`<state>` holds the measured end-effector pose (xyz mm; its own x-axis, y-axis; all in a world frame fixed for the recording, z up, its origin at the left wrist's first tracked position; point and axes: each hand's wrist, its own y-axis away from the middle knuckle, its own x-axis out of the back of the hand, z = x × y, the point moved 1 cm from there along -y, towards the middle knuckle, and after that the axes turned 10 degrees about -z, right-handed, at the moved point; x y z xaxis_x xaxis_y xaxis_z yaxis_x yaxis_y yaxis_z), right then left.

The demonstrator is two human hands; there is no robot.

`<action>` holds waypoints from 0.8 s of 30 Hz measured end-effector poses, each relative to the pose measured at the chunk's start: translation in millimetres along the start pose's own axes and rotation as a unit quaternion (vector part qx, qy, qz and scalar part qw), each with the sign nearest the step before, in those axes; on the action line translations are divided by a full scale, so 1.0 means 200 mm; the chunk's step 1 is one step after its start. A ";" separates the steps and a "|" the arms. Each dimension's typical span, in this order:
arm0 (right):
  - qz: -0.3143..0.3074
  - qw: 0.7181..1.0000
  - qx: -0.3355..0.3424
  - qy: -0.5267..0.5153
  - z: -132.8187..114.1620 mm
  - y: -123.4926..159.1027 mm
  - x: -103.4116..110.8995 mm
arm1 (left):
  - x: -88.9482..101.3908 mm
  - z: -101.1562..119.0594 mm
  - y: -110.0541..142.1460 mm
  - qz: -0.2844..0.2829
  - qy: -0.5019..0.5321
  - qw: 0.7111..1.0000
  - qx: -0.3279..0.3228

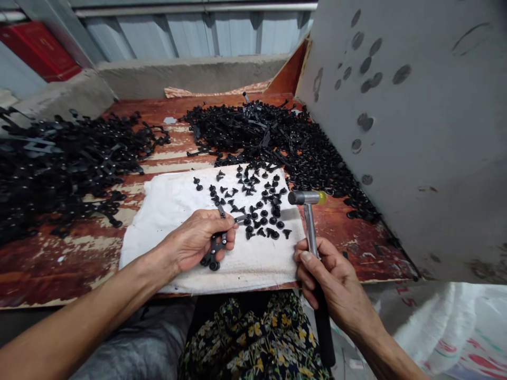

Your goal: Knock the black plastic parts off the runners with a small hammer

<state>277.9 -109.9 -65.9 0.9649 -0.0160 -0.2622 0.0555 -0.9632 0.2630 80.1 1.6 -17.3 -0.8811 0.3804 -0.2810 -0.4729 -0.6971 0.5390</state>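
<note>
My left hand (200,237) is closed around a small black plastic part (216,248) with round ends, held just above a white cloth (174,203). My right hand (330,279) grips the black handle of a small hammer (307,199). The hammer has a metal shaft and a steel head with a yellow tip, and it stands upright over the cloth's right edge. Several loose black studs (257,203) lie scattered on the cloth between the two hands.
The cloth lies on a worn red wooden board (59,253). Large heaps of black plastic pieces sit at the left (59,163) and at the back right (273,134). A tall grey panel (415,132) stands on the right. A white sack (447,327) lies below it.
</note>
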 end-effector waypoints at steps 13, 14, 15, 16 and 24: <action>0.003 1.000 -0.001 -0.005 0.00 0.01 0.00 | 0.01 -0.01 -0.02 -0.007 0.008 1.000 0.001; 0.003 1.000 -0.001 -0.004 0.00 0.01 0.00 | 0.01 -0.01 -0.02 -0.007 0.008 1.000 -0.001; 0.003 1.000 -0.002 -0.003 0.00 0.00 0.00 | 0.01 -0.01 -0.02 -0.008 0.008 1.000 -0.002; 0.004 1.000 -0.002 -0.002 0.00 0.00 0.00 | 0.01 -0.01 -0.02 -0.008 0.007 1.000 -0.003; 0.009 1.000 0.001 -0.004 0.01 0.00 0.00 | 0.01 -0.01 -0.01 -0.007 0.004 1.000 -0.001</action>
<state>278.1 -110.6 -68.2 0.9636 -0.0352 -0.2650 0.0378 -0.9634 0.2654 79.2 3.8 -20.6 -0.8747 0.3854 -0.2938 -0.4846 -0.6927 0.5342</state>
